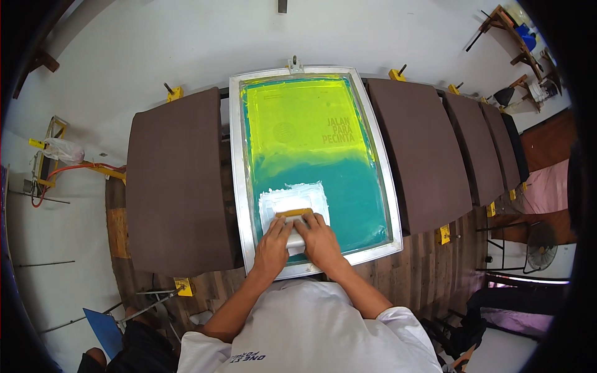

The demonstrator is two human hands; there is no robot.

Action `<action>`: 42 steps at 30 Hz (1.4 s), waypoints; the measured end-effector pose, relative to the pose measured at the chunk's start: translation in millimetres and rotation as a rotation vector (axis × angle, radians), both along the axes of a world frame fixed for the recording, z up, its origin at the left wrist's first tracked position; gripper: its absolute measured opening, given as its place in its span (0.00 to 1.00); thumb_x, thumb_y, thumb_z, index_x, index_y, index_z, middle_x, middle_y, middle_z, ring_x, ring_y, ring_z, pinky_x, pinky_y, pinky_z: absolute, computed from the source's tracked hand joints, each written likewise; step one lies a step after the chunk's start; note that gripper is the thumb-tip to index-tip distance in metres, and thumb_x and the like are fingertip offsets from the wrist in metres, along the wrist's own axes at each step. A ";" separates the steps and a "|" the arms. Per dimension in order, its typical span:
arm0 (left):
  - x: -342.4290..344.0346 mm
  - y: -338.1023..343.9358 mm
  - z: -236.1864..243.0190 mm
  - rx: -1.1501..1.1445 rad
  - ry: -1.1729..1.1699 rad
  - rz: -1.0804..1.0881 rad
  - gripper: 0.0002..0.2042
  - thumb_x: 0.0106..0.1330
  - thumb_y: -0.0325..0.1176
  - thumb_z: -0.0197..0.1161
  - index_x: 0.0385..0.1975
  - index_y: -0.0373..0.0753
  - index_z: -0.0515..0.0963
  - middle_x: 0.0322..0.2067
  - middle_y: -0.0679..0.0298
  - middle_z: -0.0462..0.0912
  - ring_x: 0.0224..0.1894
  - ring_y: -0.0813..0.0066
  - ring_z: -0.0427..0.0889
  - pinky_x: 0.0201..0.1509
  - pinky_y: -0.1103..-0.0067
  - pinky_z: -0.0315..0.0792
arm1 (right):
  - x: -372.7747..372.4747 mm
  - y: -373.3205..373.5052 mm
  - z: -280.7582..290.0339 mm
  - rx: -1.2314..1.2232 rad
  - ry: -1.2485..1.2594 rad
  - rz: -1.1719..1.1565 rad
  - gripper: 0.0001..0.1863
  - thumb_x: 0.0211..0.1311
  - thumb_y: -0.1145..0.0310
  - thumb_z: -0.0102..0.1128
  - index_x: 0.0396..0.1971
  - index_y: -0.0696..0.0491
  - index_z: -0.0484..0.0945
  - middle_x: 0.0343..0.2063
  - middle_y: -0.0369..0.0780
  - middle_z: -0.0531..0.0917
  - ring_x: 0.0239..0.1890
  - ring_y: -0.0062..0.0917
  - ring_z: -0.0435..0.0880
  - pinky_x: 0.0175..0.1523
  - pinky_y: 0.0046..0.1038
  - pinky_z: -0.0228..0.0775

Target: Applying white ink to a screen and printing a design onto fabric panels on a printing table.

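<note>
A screen-printing frame with a silver rim lies in front of me. Its mesh is bright yellow-green at the far half and teal at the near half, with lettering and a round emblem on the yellow part. White ink is spread in a ragged patch at the near left. Over that patch I grip a squeegee with a pale grey handle and a yellow-brown edge. My left hand and my right hand are closed around it side by side, fingers pointing away from me.
Brown padded boards flank the frame: one on the left, several on the right. Yellow brackets hold them. A red hose hangs at left. Someone in dark clothing is lower left beside a blue panel. A fan stands right.
</note>
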State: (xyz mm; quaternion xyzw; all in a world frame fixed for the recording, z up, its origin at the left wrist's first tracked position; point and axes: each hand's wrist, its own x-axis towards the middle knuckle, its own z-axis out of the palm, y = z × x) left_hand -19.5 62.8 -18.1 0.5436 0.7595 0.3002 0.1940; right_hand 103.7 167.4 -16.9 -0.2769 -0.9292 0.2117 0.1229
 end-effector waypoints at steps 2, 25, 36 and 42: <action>1.2 -2.9 9.3 -0.131 -0.156 -0.015 0.29 0.47 0.10 0.60 0.56 0.29 0.74 0.59 0.40 0.72 0.65 0.44 0.69 0.66 0.63 0.69 | 2.7 5.1 13.3 -0.156 -0.152 0.086 0.20 0.50 0.79 0.59 0.47 0.56 0.80 0.50 0.49 0.78 0.56 0.44 0.75 0.47 0.39 0.78; 10.7 -16.5 -2.2 -0.002 -0.049 -0.020 0.31 0.46 0.11 0.59 0.57 0.31 0.74 0.60 0.42 0.72 0.65 0.45 0.70 0.65 0.63 0.69 | 16.2 -10.2 9.6 -0.135 -0.117 0.063 0.22 0.52 0.80 0.56 0.50 0.57 0.78 0.52 0.51 0.77 0.58 0.46 0.73 0.46 0.39 0.79; 15.1 -24.9 4.8 -0.004 -0.039 -0.032 0.31 0.48 0.11 0.58 0.58 0.31 0.73 0.61 0.44 0.72 0.65 0.46 0.69 0.65 0.63 0.69 | 16.8 -14.6 17.7 -0.095 -0.116 0.062 0.23 0.51 0.81 0.56 0.50 0.57 0.79 0.52 0.50 0.77 0.57 0.46 0.74 0.49 0.40 0.78; 17.5 -27.2 1.8 -0.045 -0.119 -0.040 0.32 0.48 0.11 0.58 0.59 0.31 0.73 0.62 0.45 0.71 0.66 0.46 0.68 0.66 0.63 0.68 | 20.9 -14.9 16.4 -0.143 -0.176 0.047 0.32 0.39 0.84 0.62 0.53 0.54 0.78 0.54 0.47 0.76 0.57 0.45 0.73 0.58 0.39 0.74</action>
